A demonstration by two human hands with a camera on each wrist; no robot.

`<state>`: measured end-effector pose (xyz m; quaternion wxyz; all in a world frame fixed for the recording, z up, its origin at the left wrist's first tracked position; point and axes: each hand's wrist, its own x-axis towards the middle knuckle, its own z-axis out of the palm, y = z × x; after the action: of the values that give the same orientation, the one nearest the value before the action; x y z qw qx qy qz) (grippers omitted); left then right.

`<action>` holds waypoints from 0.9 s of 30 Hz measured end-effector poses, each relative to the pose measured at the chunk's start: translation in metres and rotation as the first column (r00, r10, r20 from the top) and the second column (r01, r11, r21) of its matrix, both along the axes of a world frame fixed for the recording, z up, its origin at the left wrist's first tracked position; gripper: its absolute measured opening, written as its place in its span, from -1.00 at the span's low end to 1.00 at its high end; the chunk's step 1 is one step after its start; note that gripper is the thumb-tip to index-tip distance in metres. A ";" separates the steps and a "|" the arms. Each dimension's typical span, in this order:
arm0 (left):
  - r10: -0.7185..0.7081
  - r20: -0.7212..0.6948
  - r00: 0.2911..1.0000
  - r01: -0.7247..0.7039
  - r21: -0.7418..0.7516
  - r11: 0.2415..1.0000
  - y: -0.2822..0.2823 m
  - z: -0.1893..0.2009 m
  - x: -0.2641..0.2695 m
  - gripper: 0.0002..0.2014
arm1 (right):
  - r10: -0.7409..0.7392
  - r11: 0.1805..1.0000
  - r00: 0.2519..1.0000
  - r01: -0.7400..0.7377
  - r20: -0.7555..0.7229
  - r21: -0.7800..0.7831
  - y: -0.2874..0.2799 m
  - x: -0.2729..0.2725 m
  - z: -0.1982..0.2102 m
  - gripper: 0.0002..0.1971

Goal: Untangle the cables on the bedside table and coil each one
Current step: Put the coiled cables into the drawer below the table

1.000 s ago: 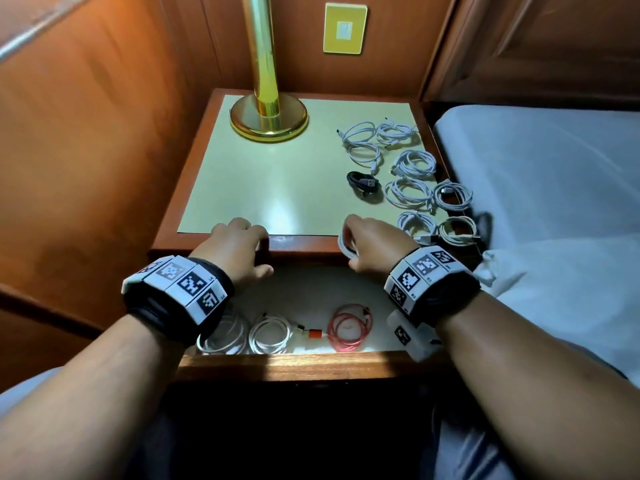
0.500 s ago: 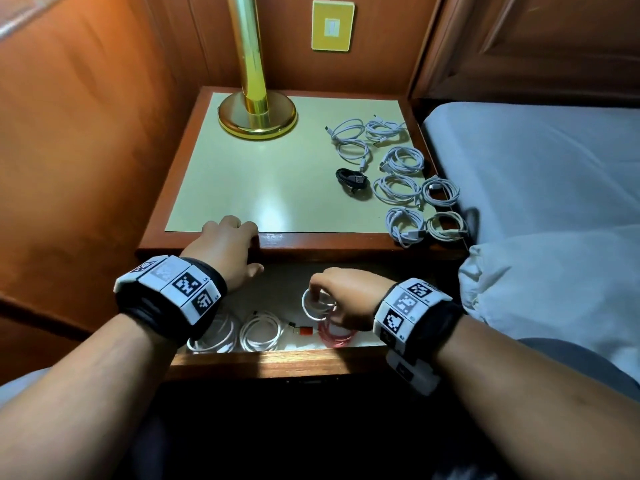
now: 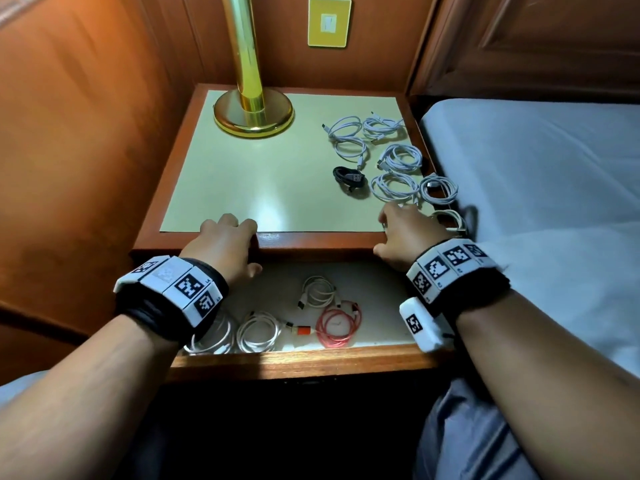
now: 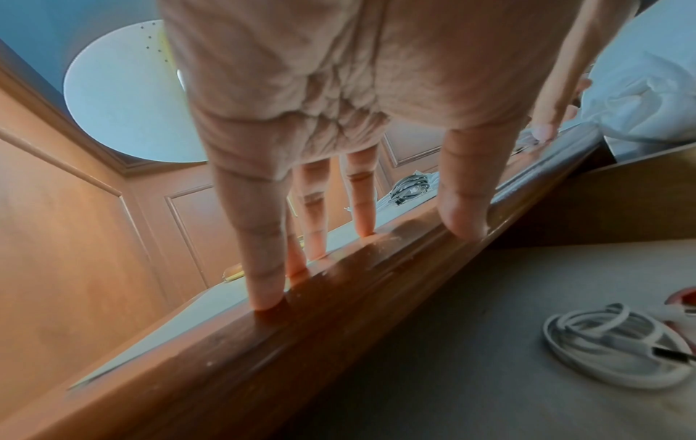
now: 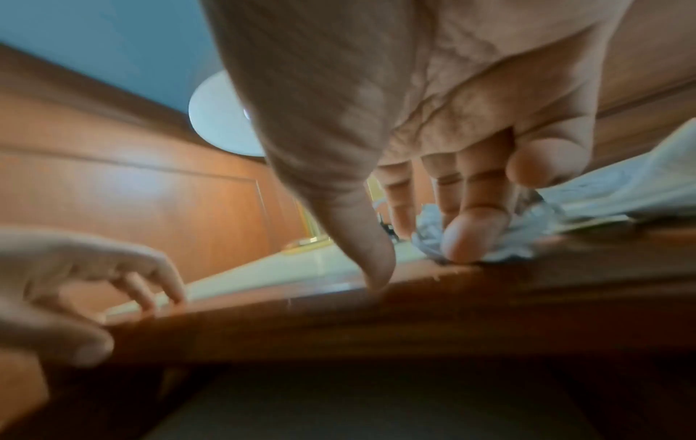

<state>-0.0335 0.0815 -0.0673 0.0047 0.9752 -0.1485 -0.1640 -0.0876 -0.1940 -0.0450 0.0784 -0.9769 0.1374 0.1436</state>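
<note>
Several white coiled cables [image 3: 394, 157] and one black coil [image 3: 349, 176] lie on the right side of the bedside table [image 3: 270, 188]. In the open drawer [image 3: 304, 362] below lie a white coil [image 3: 317, 292], a pink coil [image 3: 339, 322] and two more white coils [image 3: 258, 332]. My left hand [image 3: 221, 244] rests on the table's front edge, its fingers [image 4: 263, 285] straight. My right hand [image 3: 398, 220] is at the front right; its fingertips [image 5: 471, 238] touch a white coil [image 5: 504, 247], while the thumb is on the wooden edge.
A brass lamp base [image 3: 254, 116] stands at the table's back left. The bed [image 3: 536, 168] with its white sheet runs along the right side, and wood panelling closes the left. A cream coil [image 3: 450, 220] lies just right of my right hand.
My right hand took a white coil from the table's front edge down into the drawer, left it beside the pink coil, and came back up to the front right coils. The left hand stayed.
</note>
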 end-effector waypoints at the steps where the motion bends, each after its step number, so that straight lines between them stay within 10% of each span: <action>1: 0.000 0.005 1.000 0.000 0.000 1.000 0.000 0.000 -0.001 -0.53 | 0.020 1.000 1.000 -0.020 0.003 -0.003 0.001 -0.001 -0.004 -0.58; 13: 0.045 0.038 0.998 -0.045 -0.009 0.999 -0.006 -0.002 -0.006 -0.59 | 0.267 0.894 0.963 -0.263 0.041 0.362 0.002 -0.041 0.016 -0.71; 21: 0.078 0.097 0.992 -0.076 -0.020 0.997 -0.018 0.000 -0.005 -0.67 | 0.311 0.932 0.900 -0.227 -0.305 0.282 -0.006 -0.062 0.000 -0.70; 27: 0.108 0.119 0.987 -0.098 -0.093 0.991 -0.017 0.000 -0.003 -0.67 | -0.125 0.966 0.968 0.068 0.218 0.251 -0.047 -0.044 0.028 -0.81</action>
<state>-0.0365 0.0642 -0.0669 0.0462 0.9888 -0.1048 -0.0962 -0.1320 -0.2407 -0.0169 0.2189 -0.9623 0.1565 0.0399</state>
